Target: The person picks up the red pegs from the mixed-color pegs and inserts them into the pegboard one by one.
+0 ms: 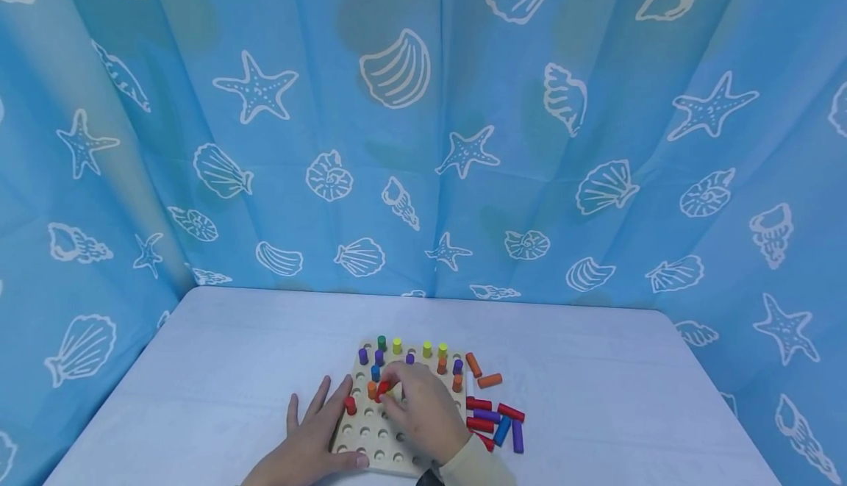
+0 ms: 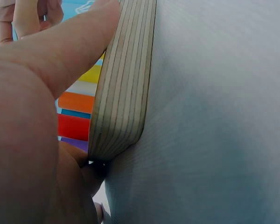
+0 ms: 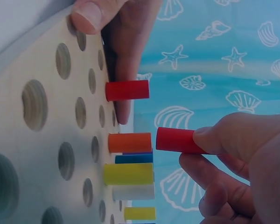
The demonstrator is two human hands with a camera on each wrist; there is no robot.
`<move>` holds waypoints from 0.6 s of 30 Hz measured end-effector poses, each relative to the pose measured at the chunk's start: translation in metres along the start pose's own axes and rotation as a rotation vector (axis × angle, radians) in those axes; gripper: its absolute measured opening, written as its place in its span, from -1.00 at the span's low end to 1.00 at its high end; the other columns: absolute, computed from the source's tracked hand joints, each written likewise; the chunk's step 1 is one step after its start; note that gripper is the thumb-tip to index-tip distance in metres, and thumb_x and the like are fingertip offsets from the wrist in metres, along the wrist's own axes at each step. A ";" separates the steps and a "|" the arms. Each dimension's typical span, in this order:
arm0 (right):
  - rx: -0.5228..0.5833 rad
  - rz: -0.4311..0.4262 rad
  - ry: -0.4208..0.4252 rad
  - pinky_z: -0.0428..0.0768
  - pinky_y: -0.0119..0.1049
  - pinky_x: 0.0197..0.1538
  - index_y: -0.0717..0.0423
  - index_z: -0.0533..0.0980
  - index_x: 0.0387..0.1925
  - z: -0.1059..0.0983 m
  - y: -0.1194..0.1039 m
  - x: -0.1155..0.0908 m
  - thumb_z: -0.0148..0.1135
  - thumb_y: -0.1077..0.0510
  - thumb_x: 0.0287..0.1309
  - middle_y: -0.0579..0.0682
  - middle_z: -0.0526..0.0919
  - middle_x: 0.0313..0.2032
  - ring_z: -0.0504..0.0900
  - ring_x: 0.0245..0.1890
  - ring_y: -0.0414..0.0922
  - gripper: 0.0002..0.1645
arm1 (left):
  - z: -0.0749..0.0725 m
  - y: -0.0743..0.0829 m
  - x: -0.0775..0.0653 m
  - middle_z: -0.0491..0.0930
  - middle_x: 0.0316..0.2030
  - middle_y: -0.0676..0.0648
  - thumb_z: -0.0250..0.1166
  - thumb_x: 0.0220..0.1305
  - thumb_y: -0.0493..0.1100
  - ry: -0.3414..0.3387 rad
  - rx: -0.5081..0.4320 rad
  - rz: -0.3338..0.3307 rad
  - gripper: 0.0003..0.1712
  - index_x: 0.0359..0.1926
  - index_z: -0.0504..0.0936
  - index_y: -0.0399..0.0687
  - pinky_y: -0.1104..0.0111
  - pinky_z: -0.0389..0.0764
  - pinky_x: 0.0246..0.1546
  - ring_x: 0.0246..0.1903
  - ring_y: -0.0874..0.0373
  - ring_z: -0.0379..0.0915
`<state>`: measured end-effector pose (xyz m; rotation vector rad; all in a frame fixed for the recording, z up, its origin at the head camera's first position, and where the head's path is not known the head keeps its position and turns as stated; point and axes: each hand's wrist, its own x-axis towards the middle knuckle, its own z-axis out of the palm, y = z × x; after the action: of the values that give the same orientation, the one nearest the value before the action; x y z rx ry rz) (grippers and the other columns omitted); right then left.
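A wooden pegboard [image 1: 370, 443] with rows of round holes lies on the table, with several coloured pegs upright in it. My right hand [image 1: 426, 409] pinches a red peg [image 3: 175, 140] between thumb and fingers. The right wrist view shows that peg apart from the board, beyond the top of a standing orange peg [image 3: 129, 143]. Another red peg [image 1: 351, 405] stands near the board's left edge. My left hand [image 1: 311, 438] rests at the board's near left corner, fingers spread and fairly straight, thumb touching the near edge. My right hand hides part of the board.
To the right of the board lie loose pegs, among them an orange peg [image 1: 490, 381], a red peg [image 1: 479, 403], a blue peg [image 1: 502, 431] and a purple peg [image 1: 517, 436]. A blue curtain [image 1: 423, 140] with white shells hangs behind the white table [image 1: 595, 398].
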<state>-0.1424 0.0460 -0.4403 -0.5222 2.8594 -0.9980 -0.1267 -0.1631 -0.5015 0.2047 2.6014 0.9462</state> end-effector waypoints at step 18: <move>-0.048 -0.054 -0.014 0.66 -0.19 0.03 -0.06 0.61 -0.05 0.013 0.004 0.000 0.40 0.06 0.24 -0.22 0.70 -0.19 0.62 -0.15 -0.26 -0.74 | 0.002 -0.001 0.001 0.09 0.52 -0.27 0.44 -0.13 0.51 0.005 0.019 0.007 0.44 0.59 0.02 -0.13 -0.37 -0.65 0.29 0.54 -0.29 -0.40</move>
<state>-0.1417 0.0410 -0.4530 -0.6113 2.8780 -0.9316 -0.1274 -0.1624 -0.5035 0.2159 2.6168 0.9265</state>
